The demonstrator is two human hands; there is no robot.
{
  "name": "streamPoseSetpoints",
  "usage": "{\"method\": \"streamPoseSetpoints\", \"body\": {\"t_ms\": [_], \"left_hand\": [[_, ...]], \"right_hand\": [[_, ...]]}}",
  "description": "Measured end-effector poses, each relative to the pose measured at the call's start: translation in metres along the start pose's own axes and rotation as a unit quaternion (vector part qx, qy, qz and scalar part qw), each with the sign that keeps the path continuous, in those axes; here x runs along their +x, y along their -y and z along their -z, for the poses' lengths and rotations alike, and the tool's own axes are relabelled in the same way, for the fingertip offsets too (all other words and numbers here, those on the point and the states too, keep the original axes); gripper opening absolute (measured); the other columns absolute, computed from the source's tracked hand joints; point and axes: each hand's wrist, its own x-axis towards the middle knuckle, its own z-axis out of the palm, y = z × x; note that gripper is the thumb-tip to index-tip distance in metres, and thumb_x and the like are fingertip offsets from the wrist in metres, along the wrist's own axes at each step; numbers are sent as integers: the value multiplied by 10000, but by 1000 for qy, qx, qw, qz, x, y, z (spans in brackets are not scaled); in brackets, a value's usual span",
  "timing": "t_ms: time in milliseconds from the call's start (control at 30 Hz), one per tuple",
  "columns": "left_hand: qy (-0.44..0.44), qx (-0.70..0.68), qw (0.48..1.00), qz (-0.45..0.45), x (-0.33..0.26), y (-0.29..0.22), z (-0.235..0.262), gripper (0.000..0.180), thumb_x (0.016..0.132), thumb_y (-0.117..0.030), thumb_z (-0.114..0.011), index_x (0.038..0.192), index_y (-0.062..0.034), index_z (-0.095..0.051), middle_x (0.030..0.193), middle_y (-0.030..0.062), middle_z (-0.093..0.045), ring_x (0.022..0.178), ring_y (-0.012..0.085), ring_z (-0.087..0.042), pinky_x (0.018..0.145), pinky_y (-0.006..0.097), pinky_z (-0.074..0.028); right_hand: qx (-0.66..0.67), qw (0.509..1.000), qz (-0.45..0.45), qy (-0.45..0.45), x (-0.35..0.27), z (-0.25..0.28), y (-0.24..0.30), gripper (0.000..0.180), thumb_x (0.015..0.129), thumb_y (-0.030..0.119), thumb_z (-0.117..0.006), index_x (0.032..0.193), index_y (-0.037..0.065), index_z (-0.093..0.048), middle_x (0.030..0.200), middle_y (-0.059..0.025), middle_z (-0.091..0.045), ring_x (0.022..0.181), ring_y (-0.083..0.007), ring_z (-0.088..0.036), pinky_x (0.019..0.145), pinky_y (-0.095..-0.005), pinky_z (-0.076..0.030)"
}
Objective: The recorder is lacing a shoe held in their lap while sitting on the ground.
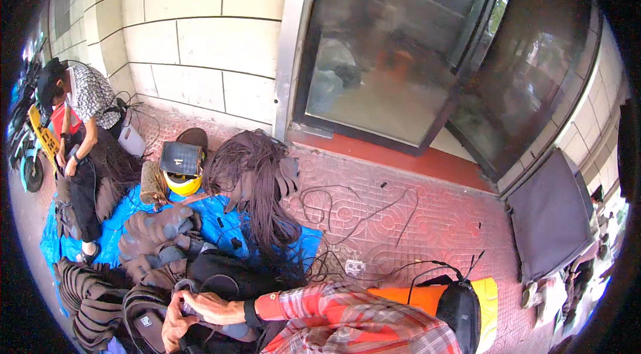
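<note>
My left hand (pixel 175 328) is low in the picture, its fingers curled closed at the edge of a dark brown curved piece (pixel 143 314) with a small pale label. From the right comes my right hand (pixel 212 308), with a dark wristband and a red plaid sleeve. Its fingers are bent and pressed together beside the left hand, at the same piece's edge. Exactly how the fingertips grip is partly hidden. Right behind the hands is a black cloth-like heap (pixel 230 264). Stacked brown curved pieces (pixel 90 307) lie to the left.
A blue tarp (pixel 130 210) carries brown pieces (pixel 157 227) and a bundle of long dark strips (pixel 250 174). Beyond are a yellow container (pixel 182 184) and a black case (pixel 181 158). Another person (pixel 83 104) sits far left. Cords (pixel 334 200), a glass door (pixel 387 54) and a grey padded panel (pixel 551 214) are rightward.
</note>
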Motion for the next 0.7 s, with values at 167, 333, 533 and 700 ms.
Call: {"method": "streamPoseSetpoints", "body": {"t_ms": [167,333,533,700], "left_hand": [[-27,71,997,9,-10,-9,1,653,549,87,-668,1158,-39,-470,977,54,-580,932,166,-542,824,280,-428],[-26,-66,997,34,-32,2,-1,582,607,32,-675,1151,-21,-475,992,46,-568,971,177,-529,862,318,-432],[15,7,999,-48,43,16,3,398,742,-107,-512,1112,36,-540,1066,131,-561,964,230,-495,891,367,-403],[-233,55,968,-79,-9,-3,-7,258,819,-160,-562,1012,10,-548,1001,111,-591,951,187,-537,849,324,-428]], "right_hand": [[49,993,-65,-88,-1,-29,-11,431,791,37,-495,1184,-35,-333,869,-224,-545,806,-397,-582,673,-454,-466],[105,973,-163,122,-10,17,52,153,918,148,-380,970,31,-464,902,-175,-559,847,-352,-546,707,-450,-457],[-287,935,206,30,2,44,31,126,719,183,-574,784,75,-585,735,-102,-510,711,-279,-521,601,-410,-412],[-224,930,287,56,7,18,43,159,672,140,-598,822,90,-577,724,-60,-501,710,-252,-512,663,-377,-415]]}}
